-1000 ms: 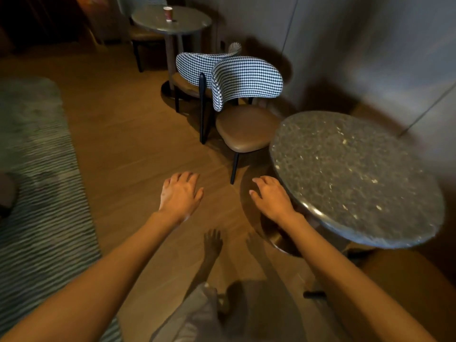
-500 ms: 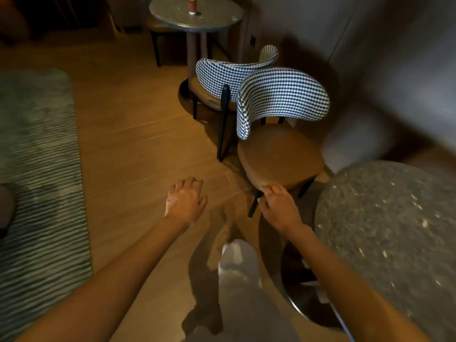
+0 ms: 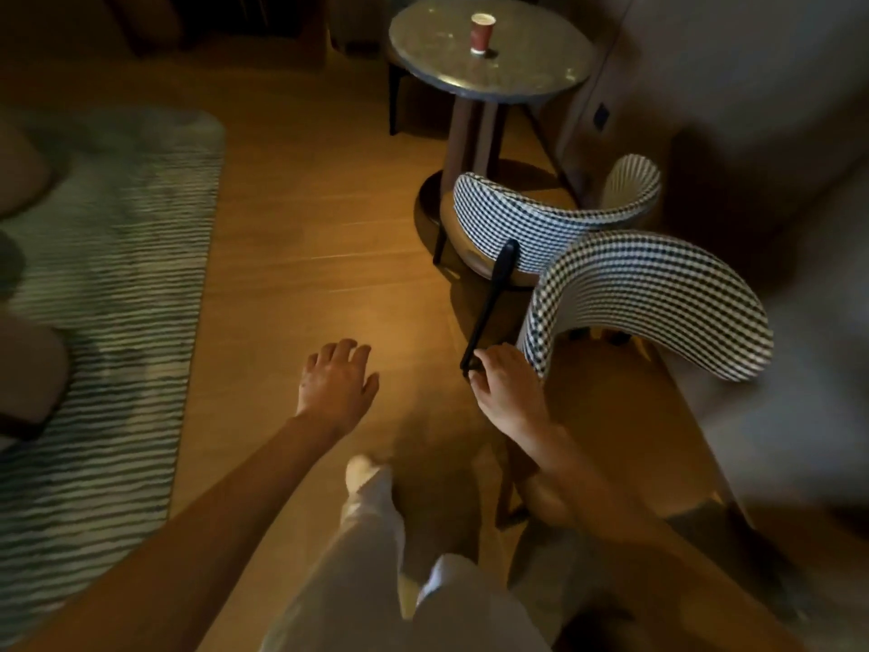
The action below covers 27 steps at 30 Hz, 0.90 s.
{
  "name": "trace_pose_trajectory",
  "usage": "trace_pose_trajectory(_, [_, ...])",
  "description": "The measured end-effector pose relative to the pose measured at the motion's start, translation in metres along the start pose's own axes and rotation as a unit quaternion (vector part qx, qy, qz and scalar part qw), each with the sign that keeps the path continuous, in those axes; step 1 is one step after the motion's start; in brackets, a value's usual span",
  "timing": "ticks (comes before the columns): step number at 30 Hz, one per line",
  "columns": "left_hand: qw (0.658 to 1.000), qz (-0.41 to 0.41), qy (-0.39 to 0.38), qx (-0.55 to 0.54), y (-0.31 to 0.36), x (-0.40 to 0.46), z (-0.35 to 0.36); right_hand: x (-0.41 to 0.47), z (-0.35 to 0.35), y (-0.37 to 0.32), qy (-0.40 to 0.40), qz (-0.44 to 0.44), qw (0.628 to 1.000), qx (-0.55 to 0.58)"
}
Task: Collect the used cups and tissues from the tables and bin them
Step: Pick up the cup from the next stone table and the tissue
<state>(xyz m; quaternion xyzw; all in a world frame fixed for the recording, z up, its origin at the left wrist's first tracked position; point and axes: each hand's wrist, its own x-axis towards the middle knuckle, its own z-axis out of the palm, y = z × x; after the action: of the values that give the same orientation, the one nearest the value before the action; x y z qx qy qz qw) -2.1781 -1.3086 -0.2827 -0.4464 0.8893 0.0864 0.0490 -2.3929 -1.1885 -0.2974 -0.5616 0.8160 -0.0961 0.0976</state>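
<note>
Wooden floor (image 3: 305, 237): 1 cup (image 3: 482, 33), 1 table (image 3: 526, 72), 2 chairs (image 3: 644, 284).

Single head-worn wide-angle view, looking forward and down across the floor (image 3: 305, 275), near the hands

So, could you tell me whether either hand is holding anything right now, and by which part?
Nothing is held: the left hand and right hand are both empty, fingers relaxed. The paper cup stands untouched on the far table.
</note>
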Motion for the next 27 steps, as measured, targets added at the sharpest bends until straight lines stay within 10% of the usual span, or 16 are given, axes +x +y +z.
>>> trace_pose_trajectory(27, [0.998,0.065,0.002,0.024,-0.094,0.661,-0.119,0.639,-0.050,0.080,0.010,0.109,0.991,0.077])
